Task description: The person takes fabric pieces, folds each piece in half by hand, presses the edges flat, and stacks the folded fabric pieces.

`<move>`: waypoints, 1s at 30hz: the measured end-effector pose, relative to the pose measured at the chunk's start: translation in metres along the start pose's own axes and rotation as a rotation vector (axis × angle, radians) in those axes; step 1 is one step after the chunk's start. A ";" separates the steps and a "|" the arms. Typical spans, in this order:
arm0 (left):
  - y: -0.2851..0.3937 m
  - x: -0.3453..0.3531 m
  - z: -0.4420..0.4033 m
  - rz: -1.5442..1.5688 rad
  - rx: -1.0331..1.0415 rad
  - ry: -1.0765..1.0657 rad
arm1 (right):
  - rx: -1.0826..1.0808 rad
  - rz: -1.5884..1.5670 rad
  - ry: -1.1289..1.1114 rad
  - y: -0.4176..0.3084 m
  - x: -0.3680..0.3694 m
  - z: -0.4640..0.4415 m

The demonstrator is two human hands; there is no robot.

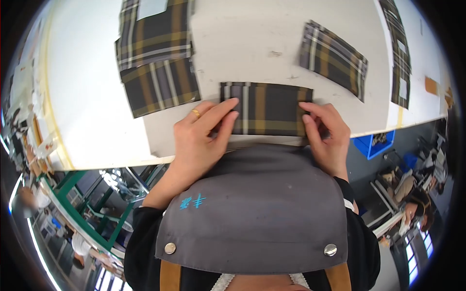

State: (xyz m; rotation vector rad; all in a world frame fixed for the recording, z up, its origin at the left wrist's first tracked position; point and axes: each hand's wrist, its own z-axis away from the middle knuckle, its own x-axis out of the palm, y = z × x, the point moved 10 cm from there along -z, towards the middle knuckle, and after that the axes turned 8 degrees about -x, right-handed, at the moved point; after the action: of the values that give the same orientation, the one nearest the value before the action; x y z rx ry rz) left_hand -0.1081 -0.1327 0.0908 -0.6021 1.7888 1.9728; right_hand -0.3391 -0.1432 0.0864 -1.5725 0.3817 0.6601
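A rectangular piece of plaid fabric (272, 107), dark with white, grey and mustard stripes, lies flat near the front edge of the table. At its left edge, my left hand (206, 128), with a ring on one finger, grips the cloth between thumb and forefinger. My right hand (326, 127) holds the opposite edge in the same way, thumb below the forefinger. Another plaid piece (335, 60) lies askew beyond my right hand. To the left, overlapping plaid pieces (162, 87) are laid out, the farther one carrying a pale paper patch (152, 8).
The pale table (97, 121) curves around in front of me. A plaid strip (401, 58) with pale labels lies at far right, near a brown piece (431, 86). Below the right edge sits a blue crate (374, 144). Other people are at the sides.
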 end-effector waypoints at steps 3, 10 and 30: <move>0.000 -0.001 -0.001 -0.060 -0.003 0.003 | -0.001 0.020 -0.004 0.000 -0.001 0.000; 0.000 0.001 -0.001 -0.050 -0.020 -0.003 | -0.008 -0.015 0.002 -0.001 -0.002 0.000; -0.002 -0.001 0.001 -0.028 0.006 0.001 | 0.020 -0.013 -0.033 0.000 0.002 -0.003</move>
State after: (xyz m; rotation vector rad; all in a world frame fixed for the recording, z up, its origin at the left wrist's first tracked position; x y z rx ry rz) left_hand -0.1061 -0.1315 0.0898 -0.6225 1.7769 1.9486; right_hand -0.3367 -0.1455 0.0852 -1.5423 0.3520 0.6694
